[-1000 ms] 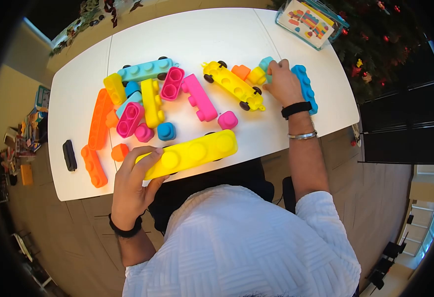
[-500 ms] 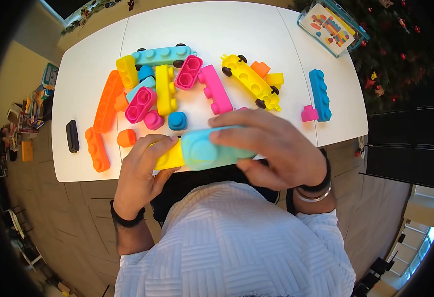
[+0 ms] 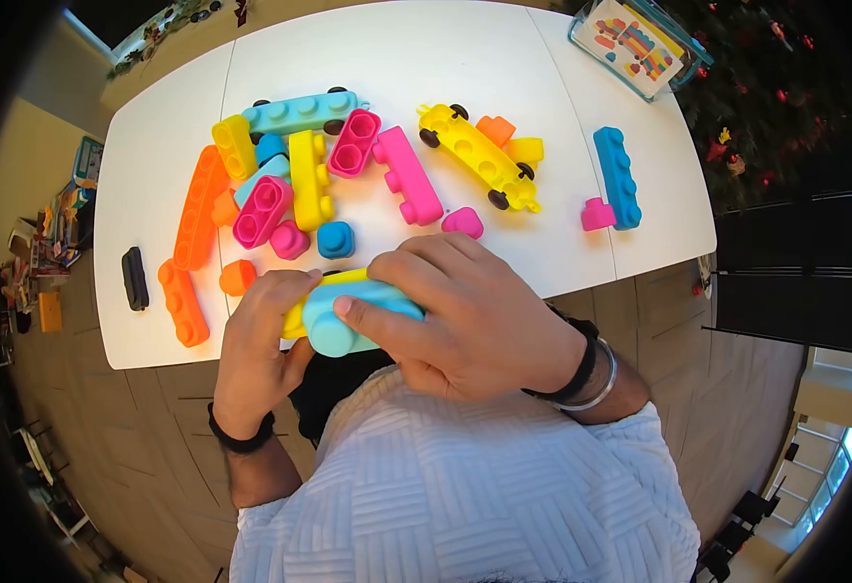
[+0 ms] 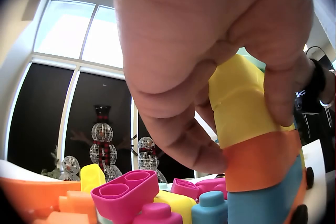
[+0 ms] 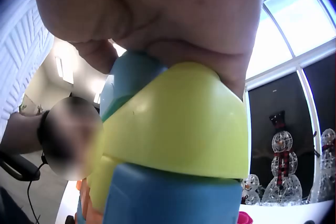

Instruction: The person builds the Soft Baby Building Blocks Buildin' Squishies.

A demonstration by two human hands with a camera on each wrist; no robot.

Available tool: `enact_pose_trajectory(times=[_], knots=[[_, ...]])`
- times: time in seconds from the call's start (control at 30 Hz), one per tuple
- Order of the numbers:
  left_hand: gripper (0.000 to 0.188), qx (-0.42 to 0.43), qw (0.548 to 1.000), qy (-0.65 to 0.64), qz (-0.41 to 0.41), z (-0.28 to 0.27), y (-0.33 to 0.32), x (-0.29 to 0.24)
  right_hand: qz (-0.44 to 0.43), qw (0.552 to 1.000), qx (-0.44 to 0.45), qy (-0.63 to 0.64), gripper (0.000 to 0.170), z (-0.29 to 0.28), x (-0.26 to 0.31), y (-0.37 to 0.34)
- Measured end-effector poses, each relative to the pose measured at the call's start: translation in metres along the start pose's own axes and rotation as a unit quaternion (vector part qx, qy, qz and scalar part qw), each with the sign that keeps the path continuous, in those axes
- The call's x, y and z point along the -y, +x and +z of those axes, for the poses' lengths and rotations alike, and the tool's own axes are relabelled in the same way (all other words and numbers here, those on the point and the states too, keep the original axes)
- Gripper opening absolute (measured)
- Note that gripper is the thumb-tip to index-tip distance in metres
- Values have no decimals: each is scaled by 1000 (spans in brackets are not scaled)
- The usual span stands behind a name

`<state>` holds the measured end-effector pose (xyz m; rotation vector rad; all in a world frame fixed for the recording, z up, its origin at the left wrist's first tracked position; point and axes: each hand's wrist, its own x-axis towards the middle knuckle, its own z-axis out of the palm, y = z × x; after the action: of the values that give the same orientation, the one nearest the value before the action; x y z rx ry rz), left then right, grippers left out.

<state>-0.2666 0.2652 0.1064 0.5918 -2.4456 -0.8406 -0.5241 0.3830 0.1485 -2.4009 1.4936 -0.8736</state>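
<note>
Light-blue studded plastic block [image 3: 334, 332] lies over the yellow plastic block [image 3: 294, 322] — right hand [image 3: 475, 325] curled round the blue, left hand [image 3: 263, 328] pinching the yellow.

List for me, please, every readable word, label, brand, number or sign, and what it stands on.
No text can be read for certain.
Black band on the right wrist: small pale marks, too blurred to read.
Picture card: printed pictures, any lettering too small to read.

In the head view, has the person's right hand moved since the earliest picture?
Yes. The right hand has moved left, away from the long blue block, and nearer the white shirt.
</note>
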Motion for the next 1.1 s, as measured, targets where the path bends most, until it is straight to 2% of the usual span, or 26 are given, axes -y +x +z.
enact_pose_trajectory(times=[0.2, 0.37, 0.5, 0.57, 0.6, 0.67, 0.7, 0.77, 0.8, 0.87, 1.0, 1.1], knots=[[67, 1, 1000, -14, 11, 2, -1, 4, 29, 999, -7, 21, 54, 1, -4, 3], [66, 15, 1000, -8, 1, 4, -3, 4, 75, 995, 46, 52, 59, -6, -10, 2], [71, -13, 999, 15, -31, 4, -4, -4, 77, 996, 54, 6, 62, -6, -6, 6], [72, -6, 1000, 7, -30, 3, -8, 1, 36, 996, 79, -25, 68, -9, -7, 5], [73, 0, 1000, -1, -30, 1, -10, 4, 40, 996, 75, -28, 68, -12, -14, 3], [72, 2, 999, -1, -33, -2, -13, 6, 3, 994, -14, 109, 69, -16, -43, -6], [70, -1, 999, -2, -45, -3, -15, 7, 71, 987, -66, 126, 67, -16, -55, -20], [70, -2, 998, -20, -66, -6, -23, 13, 208, 966, -109, 108, 44, -28, -62, -29], [70, -1, 996, -35, -83, -8, -26, 15, 209, 966, -107, 108, 44, -25, -68, -35], [70, -5, 997, -25, -78, -11, -26, 14, 274, 960, 15, -57, 44, -9, -84, -51], [71, -2, 997, -17, -72, -11, -23, 11, 263, 961, 54, -67, 49, 32, -97, -66], [71, -1, 996, -23, -82, -9, -22, 9, 260, 960, 87, -64, 57, 34, -104, -62]])
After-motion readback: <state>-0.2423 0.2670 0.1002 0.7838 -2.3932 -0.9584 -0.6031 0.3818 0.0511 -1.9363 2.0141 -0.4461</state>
